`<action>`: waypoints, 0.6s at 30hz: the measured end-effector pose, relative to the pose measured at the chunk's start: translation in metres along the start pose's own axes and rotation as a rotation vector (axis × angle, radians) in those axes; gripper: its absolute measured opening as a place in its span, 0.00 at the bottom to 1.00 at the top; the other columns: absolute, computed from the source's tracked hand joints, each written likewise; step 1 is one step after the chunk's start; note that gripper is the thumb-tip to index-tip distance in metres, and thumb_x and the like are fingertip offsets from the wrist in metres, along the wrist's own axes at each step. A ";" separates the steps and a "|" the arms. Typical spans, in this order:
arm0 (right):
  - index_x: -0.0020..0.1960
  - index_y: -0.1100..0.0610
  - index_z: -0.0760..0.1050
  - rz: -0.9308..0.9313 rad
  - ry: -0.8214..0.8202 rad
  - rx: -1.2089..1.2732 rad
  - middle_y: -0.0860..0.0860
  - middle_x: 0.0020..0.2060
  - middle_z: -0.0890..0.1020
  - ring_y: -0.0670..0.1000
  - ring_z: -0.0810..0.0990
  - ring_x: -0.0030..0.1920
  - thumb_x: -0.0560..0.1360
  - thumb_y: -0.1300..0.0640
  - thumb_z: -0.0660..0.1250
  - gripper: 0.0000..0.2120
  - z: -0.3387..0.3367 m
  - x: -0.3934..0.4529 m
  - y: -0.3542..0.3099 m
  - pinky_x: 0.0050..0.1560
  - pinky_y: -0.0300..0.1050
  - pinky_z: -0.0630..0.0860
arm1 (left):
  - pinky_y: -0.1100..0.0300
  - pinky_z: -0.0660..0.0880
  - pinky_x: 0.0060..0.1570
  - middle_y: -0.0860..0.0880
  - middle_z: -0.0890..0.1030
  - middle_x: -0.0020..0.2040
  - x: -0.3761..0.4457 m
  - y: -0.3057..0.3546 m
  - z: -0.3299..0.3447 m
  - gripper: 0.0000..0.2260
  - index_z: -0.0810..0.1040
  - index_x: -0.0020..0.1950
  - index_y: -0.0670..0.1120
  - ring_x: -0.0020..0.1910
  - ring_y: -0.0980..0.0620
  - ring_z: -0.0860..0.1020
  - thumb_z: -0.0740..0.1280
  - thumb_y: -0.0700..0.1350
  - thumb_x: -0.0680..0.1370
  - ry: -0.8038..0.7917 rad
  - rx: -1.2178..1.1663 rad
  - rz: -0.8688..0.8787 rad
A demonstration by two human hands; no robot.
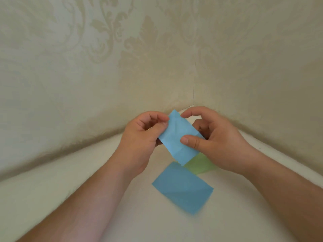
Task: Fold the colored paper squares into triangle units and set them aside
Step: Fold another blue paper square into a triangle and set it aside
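Starting nearest the wearer, a darker blue paper lies flat on the white table, below both hands and well apart from them; a green paper peeks out just under the right wrist. Up between the hands, the light blue strip is lifted off the table, its long axis slanting from far-left down to near-right. Left hand pinches its left edge; right hand pinches it thumb in front, forefinger curled over the top corner. Right hand looks nearer that far tip, so the next fold likely starts there
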State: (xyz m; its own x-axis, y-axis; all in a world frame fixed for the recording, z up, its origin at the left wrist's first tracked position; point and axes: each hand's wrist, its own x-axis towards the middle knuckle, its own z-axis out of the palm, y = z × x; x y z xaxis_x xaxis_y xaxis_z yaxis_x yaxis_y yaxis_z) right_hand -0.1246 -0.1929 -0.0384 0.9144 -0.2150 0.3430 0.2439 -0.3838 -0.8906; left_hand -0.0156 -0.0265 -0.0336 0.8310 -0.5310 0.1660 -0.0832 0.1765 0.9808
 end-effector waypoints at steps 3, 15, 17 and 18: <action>0.48 0.45 0.83 -0.030 -0.012 0.055 0.55 0.38 0.81 0.54 0.76 0.36 0.74 0.60 0.77 0.10 0.005 -0.001 0.001 0.37 0.50 0.74 | 0.54 0.81 0.47 0.45 0.82 0.45 -0.002 -0.002 0.004 0.09 0.83 0.48 0.46 0.45 0.48 0.81 0.67 0.36 0.82 0.025 -0.022 0.022; 0.41 0.48 0.84 -0.035 0.188 0.180 0.46 0.37 0.84 0.48 0.79 0.39 0.74 0.61 0.75 0.09 0.004 0.005 0.001 0.44 0.47 0.76 | 0.31 0.75 0.62 0.28 0.80 0.52 -0.014 0.000 0.012 0.20 0.81 0.64 0.66 0.44 0.38 0.80 0.67 0.40 0.83 -0.141 0.225 0.080; 0.41 0.48 0.84 -0.044 0.183 0.188 0.46 0.38 0.84 0.47 0.79 0.40 0.73 0.61 0.75 0.08 0.004 0.004 0.001 0.45 0.47 0.77 | 0.33 0.76 0.62 0.28 0.80 0.53 -0.013 -0.001 0.012 0.21 0.80 0.65 0.66 0.45 0.36 0.80 0.65 0.40 0.84 -0.161 0.226 0.092; 0.41 0.48 0.83 -0.047 0.184 0.189 0.46 0.38 0.84 0.47 0.80 0.40 0.73 0.61 0.75 0.08 0.004 0.004 0.002 0.45 0.46 0.77 | 0.38 0.79 0.61 0.30 0.82 0.51 -0.012 -0.003 0.012 0.21 0.81 0.64 0.66 0.45 0.35 0.81 0.65 0.39 0.84 -0.153 0.227 0.105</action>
State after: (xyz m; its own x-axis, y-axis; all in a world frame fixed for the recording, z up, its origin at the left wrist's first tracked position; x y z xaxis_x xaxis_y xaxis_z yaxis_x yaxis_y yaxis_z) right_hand -0.1189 -0.1908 -0.0395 0.8307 -0.3674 0.4183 0.3562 -0.2266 -0.9065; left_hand -0.0319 -0.0310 -0.0370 0.7204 -0.6411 0.2648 -0.2995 0.0567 0.9524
